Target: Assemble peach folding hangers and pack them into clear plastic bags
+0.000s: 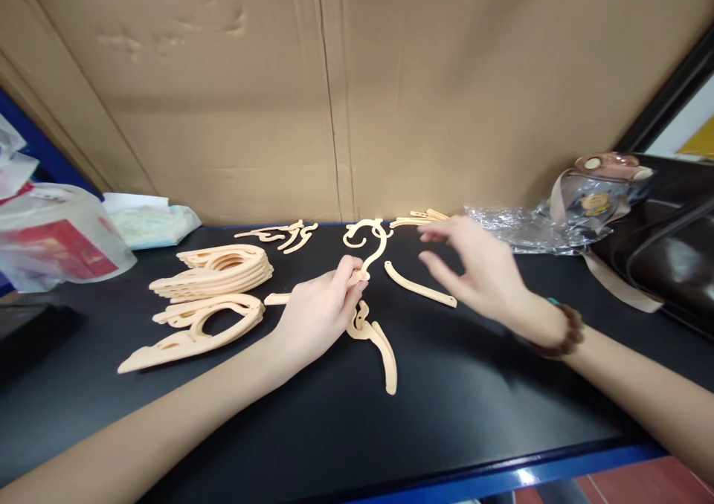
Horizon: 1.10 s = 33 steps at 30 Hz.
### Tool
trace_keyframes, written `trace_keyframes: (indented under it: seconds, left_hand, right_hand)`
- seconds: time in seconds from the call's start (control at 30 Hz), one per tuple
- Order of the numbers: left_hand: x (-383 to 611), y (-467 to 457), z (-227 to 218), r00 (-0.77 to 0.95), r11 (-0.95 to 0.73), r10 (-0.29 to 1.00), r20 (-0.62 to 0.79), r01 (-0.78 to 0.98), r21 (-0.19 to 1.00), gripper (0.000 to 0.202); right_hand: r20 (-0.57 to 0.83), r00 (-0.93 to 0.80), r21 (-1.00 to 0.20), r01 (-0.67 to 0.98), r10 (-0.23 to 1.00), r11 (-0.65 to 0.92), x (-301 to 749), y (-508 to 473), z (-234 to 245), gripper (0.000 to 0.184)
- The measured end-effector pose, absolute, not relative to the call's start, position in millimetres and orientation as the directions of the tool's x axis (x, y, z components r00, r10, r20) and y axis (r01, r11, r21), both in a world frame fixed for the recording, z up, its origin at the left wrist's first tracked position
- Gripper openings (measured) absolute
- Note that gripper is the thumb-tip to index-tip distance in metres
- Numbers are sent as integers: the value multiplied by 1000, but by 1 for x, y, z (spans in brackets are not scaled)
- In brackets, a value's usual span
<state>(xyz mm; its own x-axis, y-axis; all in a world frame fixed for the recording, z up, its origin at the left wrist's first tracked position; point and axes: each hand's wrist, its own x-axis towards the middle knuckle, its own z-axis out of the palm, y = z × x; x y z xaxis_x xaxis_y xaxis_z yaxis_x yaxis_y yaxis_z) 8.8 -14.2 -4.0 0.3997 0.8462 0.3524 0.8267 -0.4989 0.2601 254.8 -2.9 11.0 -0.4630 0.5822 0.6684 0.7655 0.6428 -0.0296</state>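
Pinching hook piece (381, 250), left hand (320, 301) had it toward 1 o'clock. Right hand (483, 266) hung spread, strip (418, 287) at 8 o'clock.

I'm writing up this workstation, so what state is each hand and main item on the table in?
Left hand: closed on the hook piece
Hook piece: gripped below its curved hook
Right hand: open, fingers spread, nothing visibly held
Curved strip: loose, unattached
Far hanger pile: stacked
Near hanger pile: stacked
Piece below left hand: lying down, partly hidden
Back-left pieces: loose
Clear wrap: crumpled
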Motion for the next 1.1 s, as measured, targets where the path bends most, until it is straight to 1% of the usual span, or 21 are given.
trace_keyframes:
  seconds: [0.07,0.17,0.2,0.3,0.33,0.37,0.43,0.5,0.57,0.63,0.73,0.83,0.97,1.1]
  left_hand:
    - [8,-14,-3,394,-478,856,335,850,222,15]
    - [7,-13,-1,375,-436,874,309,886,159,21]
    - [7,-13,-1,366,-423,881,301,894,150,22]
    - [7,-12,-2,350,-405,896,273,897,177,23]
    - [6,-11,-3,346,-403,902,260,890,215,24]
    - [6,-10,-4,343,-401,909,237,873,278,25]
    - [4,-6,-8,346,-387,922,176,797,463,27]
    - [3,-1,-11,358,-348,926,121,681,644,30]
    - [2,2,-11,361,-292,929,80,584,757,32]
    - [3,4,-8,361,-238,932,40,522,819,30]
    - [4,3,-3,396,-212,918,22,443,871,29]
    - [6,1,-1,414,-223,909,39,407,886,30]
    - [9,-3,-1,373,-225,925,69,392,892,30]
    - [9,-6,2,378,-274,917,129,360,892,33]
  right_hand:
    - [613,-481,-43,772,627,635,249,2,-1,28]
    - [485,-497,-92,789,720,607,245,7,-16,36]
    - [451,-491,-115,796,745,594,245,8,-19,36]
    - [381,-462,-208,801,801,561,246,8,-19,20]
    - [370,-450,-247,796,813,553,246,8,-18,15]
    - [369,-436,-292,785,821,547,246,7,-17,12]
    - [382,-409,-396,738,829,547,246,7,-15,8]
    - [386,-395,-504,667,834,549,246,7,-15,4]
    - [370,-406,-566,615,836,549,245,6,-15,1]
    - [353,-431,-570,605,830,557,245,5,-16,2]
    - [350,-479,-521,614,805,592,244,3,-16,3]
    - [361,-530,-459,616,768,640,242,1,-16,5]
    - [372,-567,-366,638,735,678,238,-4,-14,11]
    - [376,-577,-326,650,725,687,238,-7,-10,12]
